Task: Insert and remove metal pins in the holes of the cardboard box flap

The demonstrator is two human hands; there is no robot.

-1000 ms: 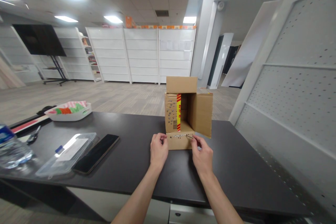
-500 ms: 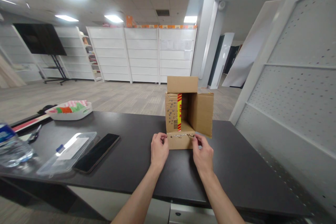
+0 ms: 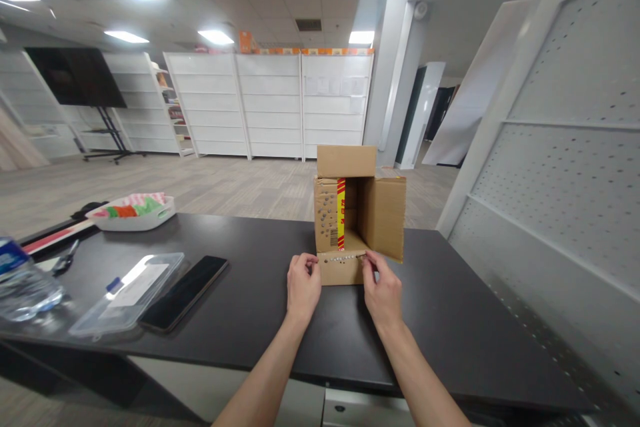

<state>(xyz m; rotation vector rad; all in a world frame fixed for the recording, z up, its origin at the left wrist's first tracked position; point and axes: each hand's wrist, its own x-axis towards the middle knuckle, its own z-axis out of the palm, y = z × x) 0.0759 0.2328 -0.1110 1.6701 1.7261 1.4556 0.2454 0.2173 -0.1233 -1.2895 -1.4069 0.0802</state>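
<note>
An open cardboard box (image 3: 360, 207) stands on the dark table, its mouth facing me. Its front flap (image 3: 340, 273) hangs toward me, with a row of small white dots (image 3: 343, 258) and a few dark specks across it. At the flap's left edge, my left hand (image 3: 303, 283) has thumb and forefinger pinched; whatever lies between them is hidden. My right hand (image 3: 383, 287) is also pinched, over the flap's right end. A tiny thin dark piece shows at its fingertips, too small to name.
Left on the table (image 3: 240, 307) lie a black phone (image 3: 185, 293), a clear plastic case (image 3: 130, 293) and a water bottle (image 3: 25, 283). Farther back is a white basket (image 3: 135, 217) with coloured cloth. A white perforated panel (image 3: 560, 180) rises at the right.
My right hand has shifted slightly left along the flap, and less of the thin dark piece shows. My left hand has stayed at the flap's left edge.
</note>
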